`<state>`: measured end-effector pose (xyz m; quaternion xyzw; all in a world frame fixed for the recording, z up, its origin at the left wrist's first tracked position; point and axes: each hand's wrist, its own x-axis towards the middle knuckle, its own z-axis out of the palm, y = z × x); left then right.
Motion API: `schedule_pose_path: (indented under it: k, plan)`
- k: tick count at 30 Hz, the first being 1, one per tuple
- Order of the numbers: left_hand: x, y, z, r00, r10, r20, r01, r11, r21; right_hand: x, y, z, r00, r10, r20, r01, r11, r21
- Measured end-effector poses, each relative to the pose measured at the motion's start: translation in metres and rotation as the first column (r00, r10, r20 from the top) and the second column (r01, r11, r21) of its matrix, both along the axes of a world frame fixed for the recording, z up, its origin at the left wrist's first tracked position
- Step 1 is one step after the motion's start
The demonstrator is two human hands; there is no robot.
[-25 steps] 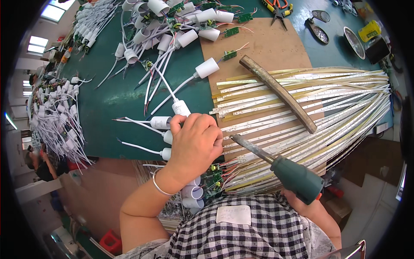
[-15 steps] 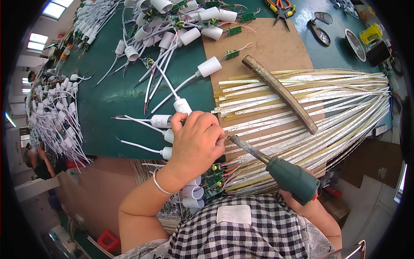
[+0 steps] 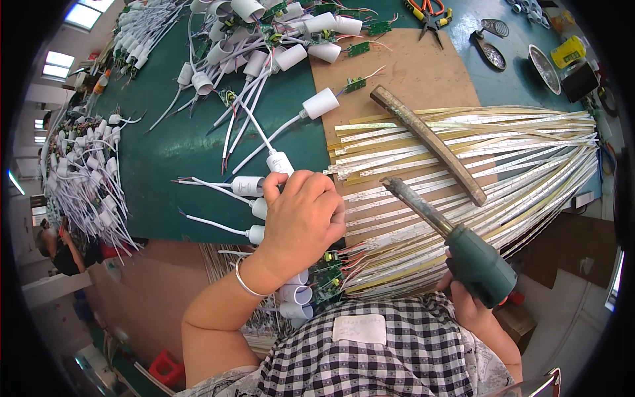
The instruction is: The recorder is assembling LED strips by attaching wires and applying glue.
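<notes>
My left hand point(image 3: 301, 221) lies curled at the left ends of a fan of long LED strips point(image 3: 476, 165). Its fingertips close on the lower end of a white plastic housing point(image 3: 279, 162) with a white wire. My right hand point(image 3: 466, 308) grips the green handle of a soldering iron point(image 3: 479, 264). The iron's dark metal tip points up-left and hovers over the strips, a short way right of my left hand. Small green circuit boards point(image 3: 329, 272) and white caps point(image 3: 294, 294) sit just below my left wrist.
A worn wooden stick point(image 3: 430, 142) lies across the strips on a brown board point(image 3: 410, 73). Several white wired housings point(image 3: 264, 59) cover the green mat point(image 3: 178, 145). Orange pliers point(image 3: 430, 10), a metal dish point(image 3: 546, 66) and a yellow object point(image 3: 569, 51) sit at the far right. Another person point(image 3: 56, 245) is at left.
The soldering iron's tip has pulled away to the right, from beside my left hand's fingers to over the strips. My left hand has stayed in place.
</notes>
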<state>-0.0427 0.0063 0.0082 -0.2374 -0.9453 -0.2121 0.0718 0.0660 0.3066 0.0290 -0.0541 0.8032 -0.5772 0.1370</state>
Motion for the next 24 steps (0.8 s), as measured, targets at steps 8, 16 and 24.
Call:
schedule_pose_path:
  k: [8, 16, 24]
  plan:
    - [0.0001, 0.0015, 0.0023, 1.0, 0.003, 0.009, -0.003, 1.0, -0.013, 0.0015, 0.0007, 0.0007, 0.998, -0.022, -0.067, 0.014, 0.992, -0.125]
    - [0.0006, 0.0013, 0.0021, 1.0, 0.008, 0.007, -0.008, 1.0, -0.019, 0.0027, 0.0032, 0.0007, 0.999, -0.028, -0.044, 0.021, 0.989, -0.148]
    - [0.001, 0.0022, 0.0029, 1.0, 0.009, 0.013, -0.008, 1.0, -0.028, 0.0032, 0.0029, 0.0002, 0.998, -0.047, -0.029, 0.042, 0.988, -0.15]
